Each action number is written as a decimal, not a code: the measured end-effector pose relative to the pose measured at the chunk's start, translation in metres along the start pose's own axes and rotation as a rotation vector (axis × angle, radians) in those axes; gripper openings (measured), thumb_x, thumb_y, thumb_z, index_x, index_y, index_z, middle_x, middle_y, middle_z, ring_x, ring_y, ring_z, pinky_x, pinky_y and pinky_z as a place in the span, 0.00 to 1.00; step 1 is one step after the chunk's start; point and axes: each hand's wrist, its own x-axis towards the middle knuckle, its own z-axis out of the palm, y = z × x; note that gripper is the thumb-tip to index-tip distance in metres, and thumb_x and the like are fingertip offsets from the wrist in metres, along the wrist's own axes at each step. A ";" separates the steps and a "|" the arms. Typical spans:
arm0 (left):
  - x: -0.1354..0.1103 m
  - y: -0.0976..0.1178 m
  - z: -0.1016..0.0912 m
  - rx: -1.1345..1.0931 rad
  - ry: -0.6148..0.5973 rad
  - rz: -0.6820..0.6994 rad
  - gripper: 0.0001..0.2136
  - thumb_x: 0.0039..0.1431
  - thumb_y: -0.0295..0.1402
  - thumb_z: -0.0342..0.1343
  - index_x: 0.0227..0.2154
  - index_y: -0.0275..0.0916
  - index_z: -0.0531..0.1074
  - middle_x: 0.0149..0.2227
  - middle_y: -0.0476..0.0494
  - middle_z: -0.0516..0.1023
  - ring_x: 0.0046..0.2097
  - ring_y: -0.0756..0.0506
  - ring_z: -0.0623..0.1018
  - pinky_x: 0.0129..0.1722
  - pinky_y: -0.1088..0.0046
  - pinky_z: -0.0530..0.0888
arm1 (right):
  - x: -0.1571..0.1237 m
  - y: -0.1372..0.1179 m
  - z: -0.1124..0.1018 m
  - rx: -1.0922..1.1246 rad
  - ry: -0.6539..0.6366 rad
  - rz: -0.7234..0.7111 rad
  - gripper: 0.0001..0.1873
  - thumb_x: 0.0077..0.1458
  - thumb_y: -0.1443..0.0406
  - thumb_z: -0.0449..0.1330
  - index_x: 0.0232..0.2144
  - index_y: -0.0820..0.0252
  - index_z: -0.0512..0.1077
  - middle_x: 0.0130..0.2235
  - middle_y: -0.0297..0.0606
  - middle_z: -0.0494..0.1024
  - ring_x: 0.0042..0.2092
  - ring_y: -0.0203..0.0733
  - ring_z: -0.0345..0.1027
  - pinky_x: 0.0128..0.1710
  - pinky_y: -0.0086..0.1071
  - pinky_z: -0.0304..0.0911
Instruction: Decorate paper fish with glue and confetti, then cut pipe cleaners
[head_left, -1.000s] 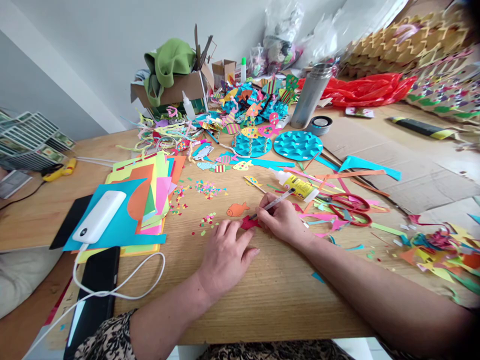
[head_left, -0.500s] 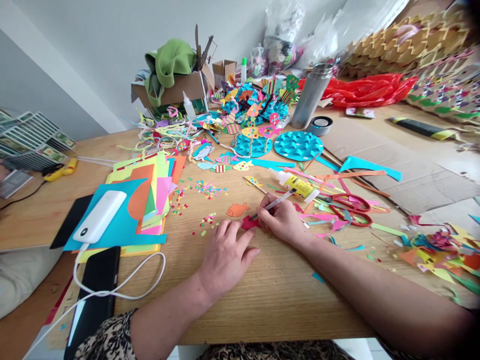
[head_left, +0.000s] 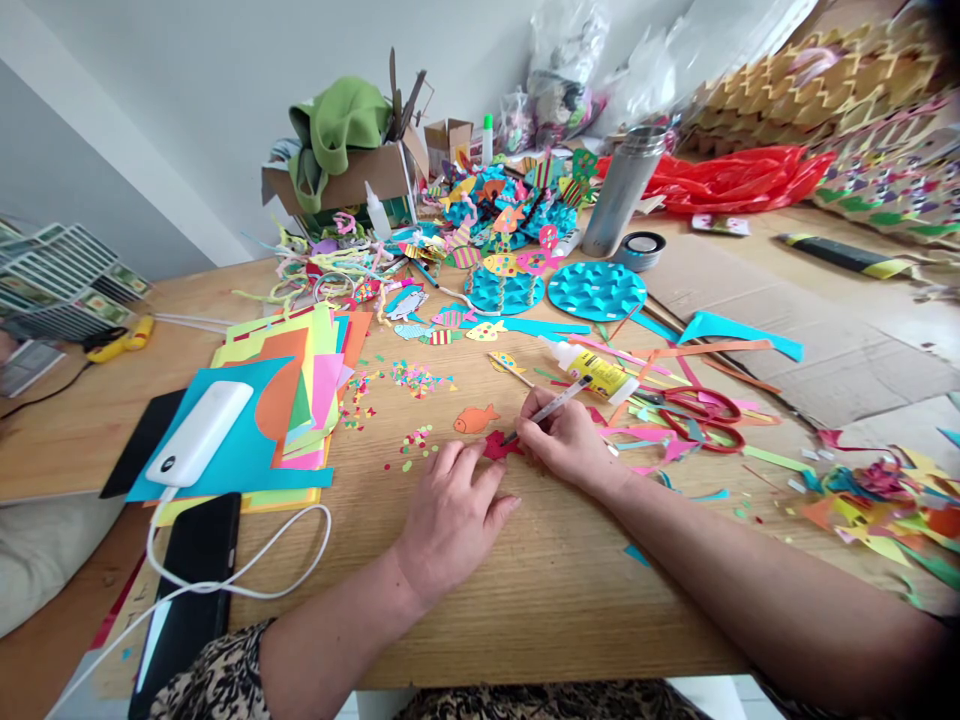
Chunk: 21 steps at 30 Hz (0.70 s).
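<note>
My right hand [head_left: 566, 440] is closed around a pen [head_left: 559, 402], its tip on a small red paper cutout [head_left: 496, 446] that lies on the table. With fingers stretched out flat, my left hand [head_left: 455, 515] rests beside it, fingertips at the cutout's left edge. Just above the cutout lies an orange paper fish [head_left: 476, 419] with drawn lines. Small paper dots [head_left: 414, 442] are scattered left of it. A yellow glue bottle [head_left: 600, 372] lies on its side beyond my right hand, and a spotted yellow paper fish [head_left: 507, 362] is near a thin stick.
Red-handled scissors [head_left: 705, 420] lie among paper strips at right. A white power bank [head_left: 201, 430] rests on coloured paper [head_left: 300, 400] at left, its cable looping over a black phone [head_left: 196, 560]. Behind stand a metal flask [head_left: 625, 190] and a cardboard box [head_left: 360, 180].
The pen tip has shifted slightly right and down on the red cutout, with small movements of my right hand. My left hand stays nearly in place.
</note>
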 end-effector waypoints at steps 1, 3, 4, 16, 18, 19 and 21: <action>0.000 0.000 0.000 -0.002 0.001 0.000 0.13 0.61 0.37 0.57 0.46 0.38 0.74 0.52 0.38 0.72 0.52 0.38 0.68 0.53 0.54 0.71 | 0.000 -0.001 0.000 -0.006 0.000 -0.002 0.06 0.47 0.67 0.55 0.22 0.56 0.61 0.18 0.29 0.67 0.21 0.32 0.57 0.20 0.27 0.50; 0.000 0.000 0.001 -0.004 0.001 -0.001 0.13 0.61 0.37 0.57 0.47 0.38 0.74 0.52 0.38 0.72 0.52 0.38 0.68 0.53 0.54 0.71 | 0.000 -0.002 -0.001 -0.020 -0.008 -0.003 0.05 0.47 0.66 0.55 0.22 0.56 0.61 0.18 0.29 0.67 0.21 0.33 0.57 0.21 0.27 0.50; -0.001 0.000 0.001 -0.004 0.000 -0.001 0.14 0.61 0.37 0.57 0.47 0.38 0.74 0.51 0.37 0.72 0.52 0.38 0.68 0.54 0.54 0.70 | 0.000 -0.003 -0.001 -0.027 -0.017 -0.002 0.05 0.47 0.66 0.55 0.21 0.56 0.62 0.19 0.29 0.68 0.21 0.33 0.57 0.21 0.27 0.50; 0.000 0.000 0.000 -0.006 0.007 0.001 0.12 0.61 0.37 0.56 0.45 0.37 0.75 0.51 0.37 0.73 0.52 0.38 0.68 0.53 0.54 0.71 | 0.001 -0.002 -0.001 -0.070 -0.036 -0.004 0.05 0.46 0.66 0.55 0.22 0.57 0.62 0.19 0.29 0.67 0.22 0.33 0.57 0.21 0.26 0.50; 0.000 0.000 0.001 -0.004 0.013 0.002 0.12 0.61 0.36 0.56 0.45 0.37 0.75 0.52 0.37 0.73 0.52 0.38 0.68 0.53 0.54 0.71 | 0.001 -0.002 0.000 -0.071 -0.034 -0.005 0.05 0.46 0.66 0.55 0.22 0.57 0.62 0.19 0.29 0.67 0.21 0.33 0.57 0.21 0.26 0.50; -0.001 0.000 0.001 -0.005 0.019 0.005 0.12 0.61 0.36 0.57 0.45 0.37 0.75 0.52 0.37 0.74 0.52 0.38 0.69 0.53 0.54 0.71 | 0.001 -0.002 0.000 -0.071 -0.032 -0.005 0.05 0.46 0.66 0.55 0.22 0.57 0.62 0.19 0.29 0.67 0.21 0.33 0.57 0.21 0.26 0.50; -0.001 -0.001 0.001 -0.007 0.035 0.010 0.12 0.61 0.36 0.57 0.44 0.37 0.76 0.51 0.36 0.74 0.52 0.38 0.69 0.53 0.54 0.71 | 0.001 -0.002 0.000 -0.072 -0.025 -0.007 0.05 0.46 0.66 0.55 0.22 0.56 0.61 0.19 0.29 0.67 0.21 0.32 0.57 0.21 0.27 0.50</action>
